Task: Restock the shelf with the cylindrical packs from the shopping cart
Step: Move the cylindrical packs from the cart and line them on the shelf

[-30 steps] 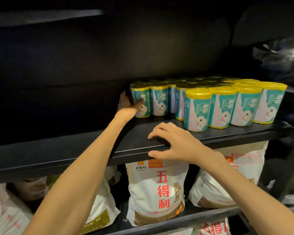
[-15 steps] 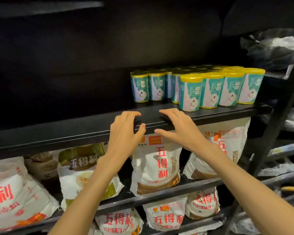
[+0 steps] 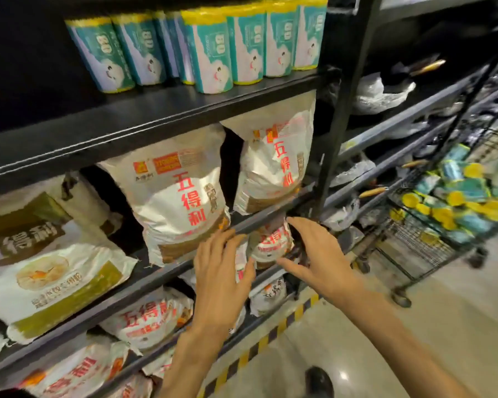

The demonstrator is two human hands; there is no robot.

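Both our hands have come down from the black shelf edge since half a second ago. Now we hold our left hand and right hand in the lower middle of the frame, fingers spread apart, holding nothing, in front of the flour bags. At the top stand the cylindrical packs in rows. More packs lie in the shopping cart at the right edge.

Both the left hand and right hand hang empty with spread fingers before the flour bags, below packs on the shelf; the cart stands right.
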